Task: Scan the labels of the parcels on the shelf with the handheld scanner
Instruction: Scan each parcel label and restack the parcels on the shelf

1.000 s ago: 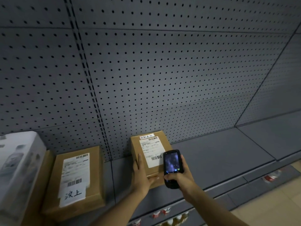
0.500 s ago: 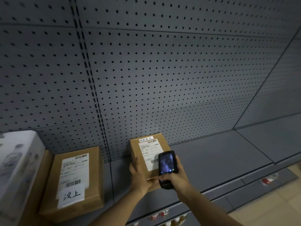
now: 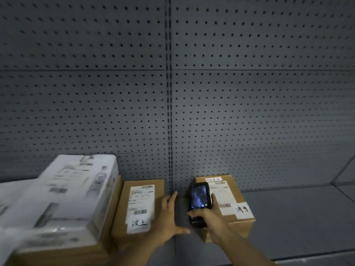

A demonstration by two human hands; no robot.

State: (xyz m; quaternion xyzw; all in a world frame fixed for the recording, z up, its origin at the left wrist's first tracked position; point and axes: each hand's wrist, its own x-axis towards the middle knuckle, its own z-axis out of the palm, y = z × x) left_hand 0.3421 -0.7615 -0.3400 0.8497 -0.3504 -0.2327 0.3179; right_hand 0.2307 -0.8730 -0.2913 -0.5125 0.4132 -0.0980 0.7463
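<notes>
Two brown cardboard parcels with white labels lie flat on the grey shelf (image 3: 288,217). My right hand (image 3: 207,217) grips a black handheld scanner (image 3: 198,200) with its lit screen facing me, held over the left edge of the right parcel (image 3: 233,198). My left hand (image 3: 169,215) is spread open, fingers apart, in the gap between the two parcels, at the right edge of the middle parcel (image 3: 138,206). That parcel's label has a barcode and a handwritten slip below it.
A large white printed box (image 3: 63,198) sits on top of another brown carton at the far left, blurred. Grey pegboard (image 3: 230,112) forms the back wall. The shelf stretches bare to the right of the parcels.
My left hand has let go of the right parcel and moved left toward the middle parcel. The view has swung left, so the parcels sit further right in the frame.
</notes>
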